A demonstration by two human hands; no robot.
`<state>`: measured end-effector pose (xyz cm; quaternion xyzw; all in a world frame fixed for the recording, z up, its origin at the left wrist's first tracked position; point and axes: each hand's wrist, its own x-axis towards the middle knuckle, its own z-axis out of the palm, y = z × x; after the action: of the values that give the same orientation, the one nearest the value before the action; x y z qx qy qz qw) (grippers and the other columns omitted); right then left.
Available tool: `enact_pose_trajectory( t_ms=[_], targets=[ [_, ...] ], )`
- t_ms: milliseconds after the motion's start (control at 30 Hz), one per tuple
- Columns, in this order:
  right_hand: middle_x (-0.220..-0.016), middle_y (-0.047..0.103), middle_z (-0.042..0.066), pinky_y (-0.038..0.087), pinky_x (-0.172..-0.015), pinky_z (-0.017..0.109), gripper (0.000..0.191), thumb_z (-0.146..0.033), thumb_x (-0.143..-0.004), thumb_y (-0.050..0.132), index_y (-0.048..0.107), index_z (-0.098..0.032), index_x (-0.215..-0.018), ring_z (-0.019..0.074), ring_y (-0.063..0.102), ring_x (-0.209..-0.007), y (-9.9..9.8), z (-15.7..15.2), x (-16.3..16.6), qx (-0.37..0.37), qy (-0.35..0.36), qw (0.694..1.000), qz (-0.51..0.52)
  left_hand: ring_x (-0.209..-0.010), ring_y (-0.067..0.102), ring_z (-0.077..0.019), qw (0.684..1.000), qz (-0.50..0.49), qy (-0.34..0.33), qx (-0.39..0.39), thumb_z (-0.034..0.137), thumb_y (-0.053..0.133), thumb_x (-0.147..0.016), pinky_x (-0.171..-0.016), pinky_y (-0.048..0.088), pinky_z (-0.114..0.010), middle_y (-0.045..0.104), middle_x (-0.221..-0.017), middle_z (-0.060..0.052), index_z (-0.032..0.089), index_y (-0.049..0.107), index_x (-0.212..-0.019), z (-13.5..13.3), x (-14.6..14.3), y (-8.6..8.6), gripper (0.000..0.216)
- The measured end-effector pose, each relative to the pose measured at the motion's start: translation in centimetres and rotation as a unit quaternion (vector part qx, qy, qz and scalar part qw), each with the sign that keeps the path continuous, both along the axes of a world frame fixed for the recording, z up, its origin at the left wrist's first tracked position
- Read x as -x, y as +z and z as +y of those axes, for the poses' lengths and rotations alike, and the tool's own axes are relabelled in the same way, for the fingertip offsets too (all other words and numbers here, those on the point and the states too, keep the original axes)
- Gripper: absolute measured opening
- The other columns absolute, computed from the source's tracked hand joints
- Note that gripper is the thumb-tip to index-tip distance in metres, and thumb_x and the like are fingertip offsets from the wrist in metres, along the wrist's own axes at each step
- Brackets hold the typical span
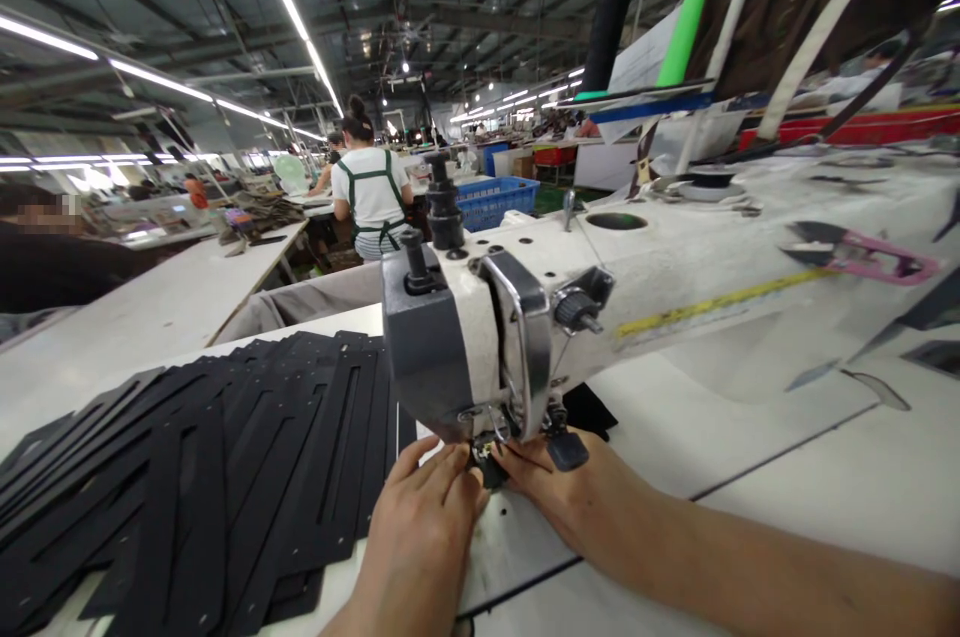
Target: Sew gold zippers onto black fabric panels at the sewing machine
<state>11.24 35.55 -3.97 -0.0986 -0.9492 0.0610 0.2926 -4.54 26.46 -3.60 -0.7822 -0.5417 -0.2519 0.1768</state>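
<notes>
A white-and-grey sewing machine [427,347] stands in front of me, its needle area low in the middle of the view. Under the presser foot lies a small black piece of material [493,473], mostly hidden by fingers. My left hand [427,517] is closed at its left side, fingertips pressed together on the piece. From the right, my right hand [574,477] reaches in behind a small dark plate, its fingers closed on the other side of the piece. More black material [591,409] shows behind my right hand; whether it is the same piece I cannot tell.
Black slotted strips [300,447] lie fanned out on the left of the table. Pink-handled thread snips [862,252] rest against the machine arm, near a yellow measuring tape strip [720,302]. Thread cones [681,39] stand above. Co-workers sit beyond, near a blue crate [495,202].
</notes>
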Motion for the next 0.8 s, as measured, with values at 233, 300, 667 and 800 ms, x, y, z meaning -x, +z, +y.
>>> enact_pose_trajectory(
  t_ms=[233, 300, 667, 800],
  targets=[
    [-0.084, 0.063, 0.006, 0.051, -0.069, 0.027, 0.023, -0.003, -0.083, 0.038, 0.057, -0.016, -0.085, 0.0168, 0.060, -0.078, -0.5, 0.1, 0.2, 0.022, -0.006, 1.000, 0.002, -0.083, 0.064, -0.0178, 1.000, -0.014, 0.013, -0.001, 0.020, 0.038, -0.090, -0.083, 0.048, -0.037, 0.068, -0.090, -0.007, 0.016, 0.057, -0.079, 0.2, 0.1, -0.8, 0.022],
    [-0.080, 0.062, 0.006, 0.051, -0.067, 0.029, 0.021, -0.005, -0.084, 0.040, 0.057, -0.017, -0.082, 0.0176, 0.060, -0.074, -0.3, 0.1, 0.2, 0.021, -0.021, 0.999, 0.011, -0.083, 0.064, -0.0183, 1.000, -0.015, 0.009, 0.002, 0.020, 0.039, -0.090, -0.082, 0.048, -0.037, 0.068, -0.091, -0.007, 0.016, 0.057, -0.079, 0.2, 0.1, -0.7, 0.022],
    [-0.077, 0.063, 0.005, 0.049, -0.067, 0.027, 0.022, 0.002, -0.077, 0.047, 0.059, -0.013, -0.087, 0.0173, 0.060, -0.070, -0.2, -0.3, 0.5, 0.001, -0.025, 0.999, 0.027, -0.077, 0.064, -0.0178, 0.998, -0.046, 0.019, 0.035, 0.015, 0.040, -0.087, -0.081, 0.046, -0.039, 0.067, -0.084, -0.003, 0.017, 0.057, -0.081, 0.2, -0.2, 0.2, 0.018],
    [-0.085, 0.064, 0.005, 0.047, -0.073, 0.028, 0.011, -0.010, -0.079, 0.055, 0.059, -0.016, -0.088, 0.0184, 0.059, -0.080, 0.7, 1.3, -0.8, 0.033, -0.001, 0.999, -0.014, -0.081, 0.063, -0.0181, 0.999, -0.038, 0.021, 0.026, 0.017, 0.041, -0.087, -0.080, 0.047, -0.038, 0.067, -0.091, -0.005, 0.017, 0.057, -0.081, 0.2, 0.3, 0.0, 0.017]
  ],
)
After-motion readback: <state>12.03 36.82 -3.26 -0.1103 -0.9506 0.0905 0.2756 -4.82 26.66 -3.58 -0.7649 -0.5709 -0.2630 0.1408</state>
